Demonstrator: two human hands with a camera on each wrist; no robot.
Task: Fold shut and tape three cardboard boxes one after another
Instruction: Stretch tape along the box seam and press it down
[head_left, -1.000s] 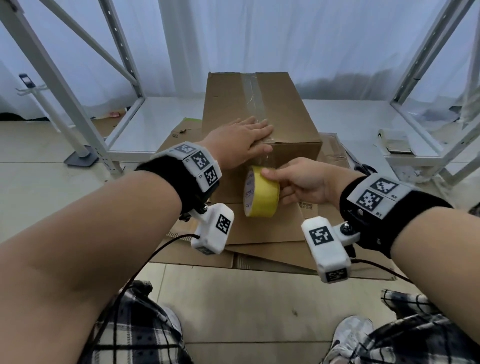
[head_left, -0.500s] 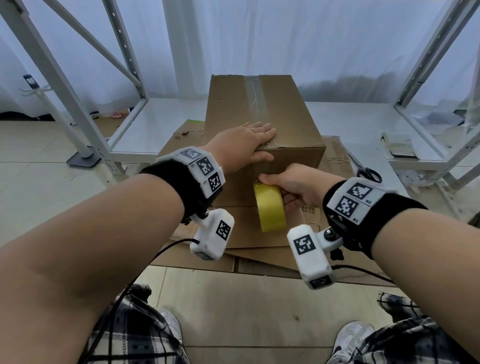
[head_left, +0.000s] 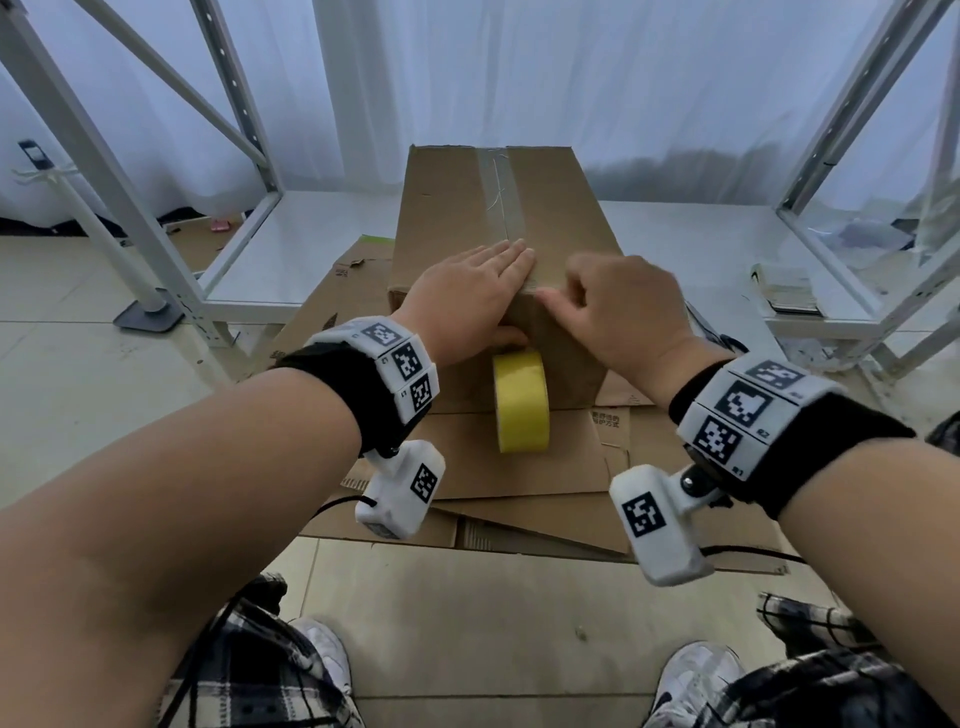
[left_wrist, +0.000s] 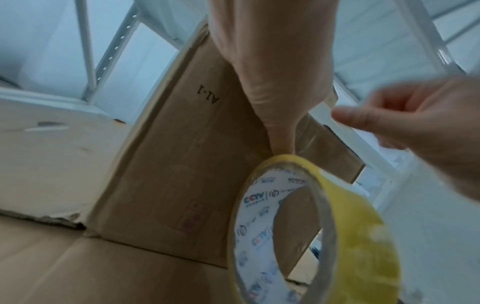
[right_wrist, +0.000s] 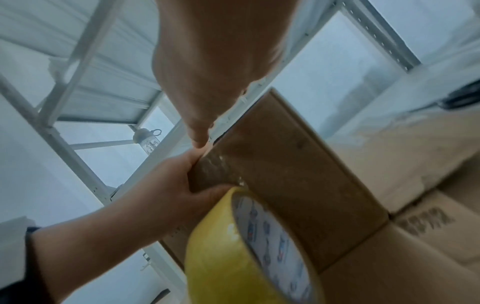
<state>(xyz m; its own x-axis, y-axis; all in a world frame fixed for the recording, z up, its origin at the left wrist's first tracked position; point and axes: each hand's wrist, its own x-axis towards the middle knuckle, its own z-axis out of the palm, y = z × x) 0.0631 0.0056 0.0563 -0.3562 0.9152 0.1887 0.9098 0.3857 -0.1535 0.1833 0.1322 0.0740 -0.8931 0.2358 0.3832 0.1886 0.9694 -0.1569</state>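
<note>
Currently your left hand (head_left: 470, 296) lies flat over the cardboard box (head_left: 498, 228) near edge, thumb pinning the tape strip above the hanging tape roll (head_left: 521, 400). Your right hand (head_left: 613, 306), loosely curled, grips nothing. The seam runs straight away from you; the left is nearer the roll.

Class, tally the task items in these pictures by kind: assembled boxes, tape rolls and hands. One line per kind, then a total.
Assembled cardboard box: 1
Yellow tape roll: 1
Hands: 2, left hand and right hand
Total: 4
</note>
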